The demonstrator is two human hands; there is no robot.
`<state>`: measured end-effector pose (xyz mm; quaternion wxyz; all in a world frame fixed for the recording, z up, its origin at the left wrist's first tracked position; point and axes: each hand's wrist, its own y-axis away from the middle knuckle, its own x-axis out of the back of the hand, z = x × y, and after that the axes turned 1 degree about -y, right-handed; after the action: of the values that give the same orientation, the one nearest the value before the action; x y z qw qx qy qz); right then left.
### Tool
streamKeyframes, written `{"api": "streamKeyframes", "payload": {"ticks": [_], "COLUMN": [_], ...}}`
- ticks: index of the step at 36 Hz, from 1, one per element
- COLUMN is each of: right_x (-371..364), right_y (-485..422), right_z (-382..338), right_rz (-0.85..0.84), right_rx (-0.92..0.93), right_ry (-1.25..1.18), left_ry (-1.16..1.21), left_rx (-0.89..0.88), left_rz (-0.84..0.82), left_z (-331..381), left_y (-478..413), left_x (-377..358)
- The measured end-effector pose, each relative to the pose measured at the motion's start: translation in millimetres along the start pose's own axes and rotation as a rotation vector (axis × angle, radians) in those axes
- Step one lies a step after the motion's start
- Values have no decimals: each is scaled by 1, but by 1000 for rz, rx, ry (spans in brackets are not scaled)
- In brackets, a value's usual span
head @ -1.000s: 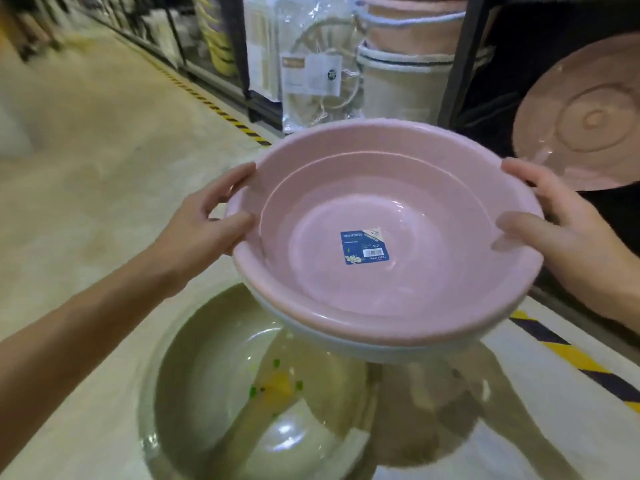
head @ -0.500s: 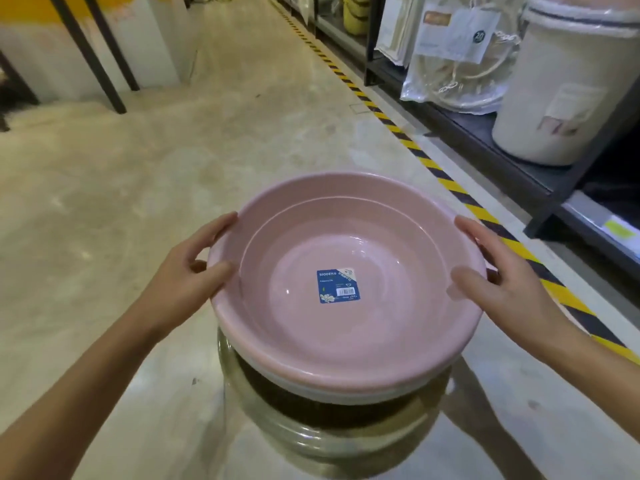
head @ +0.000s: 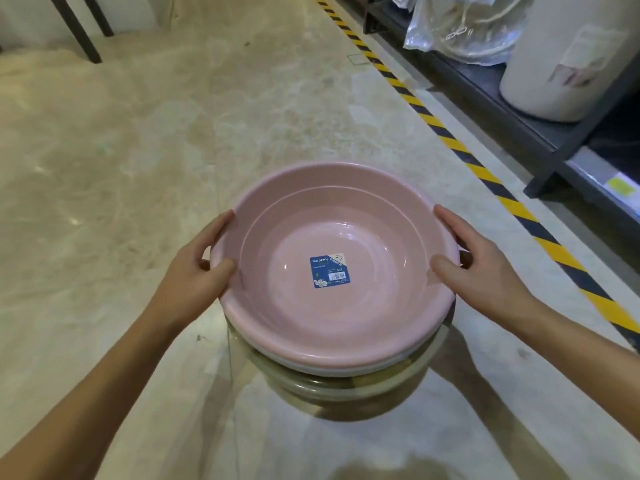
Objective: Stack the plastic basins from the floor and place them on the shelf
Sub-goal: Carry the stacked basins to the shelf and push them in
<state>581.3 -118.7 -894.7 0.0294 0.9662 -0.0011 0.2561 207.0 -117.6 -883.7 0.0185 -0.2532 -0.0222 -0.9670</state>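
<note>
A pink plastic basin (head: 374,306) with a blue sticker in its bottom is nested in a white basin (head: 332,369), of which only the lower rim shows. My left hand (head: 197,278) grips the stack's left rim and my right hand (head: 481,271) grips its right rim. Directly beneath the stack, a clear greenish basin (head: 346,396) rests on the floor; whether the stack touches it I cannot tell. The dark metal shelf (head: 540,133) runs along the right.
A large white bucket (head: 568,60) and a plastic-wrapped package (head: 464,29) stand on the shelf's low board. Yellow-black hazard tape (head: 485,174) marks the floor beside the shelf. Pale polished floor (head: 138,150) spreads to the left, with dark metal legs (head: 86,26) at the far left.
The stacked pink and white basins have come down from in front of the shelf to just over the clear basin on the floor. My view has tilted downward. Both hands kept their grip.
</note>
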Motion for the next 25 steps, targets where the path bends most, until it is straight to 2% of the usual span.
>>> {"api": "streamKeyframes", "payload": {"ticks": [7, 14, 20, 25], "right_x": [1, -2, -3, -7], "right_y": [0, 1, -2, 1], "right_z": [2, 8, 15, 21], "right_rz": [-16, -20, -64, -55], "right_rx": [-13, -19, -5, 16], "right_ry": [36, 57, 72, -84], "left_ry": [-138, -317, -179, -5], "left_rx": [34, -12, -49, 34], "left_rz": [-10, 3, -7, -14], "left_z": [5, 6, -5, -15], "left_y": [0, 3, 7, 12], "left_x": [2, 4, 0, 0]}}
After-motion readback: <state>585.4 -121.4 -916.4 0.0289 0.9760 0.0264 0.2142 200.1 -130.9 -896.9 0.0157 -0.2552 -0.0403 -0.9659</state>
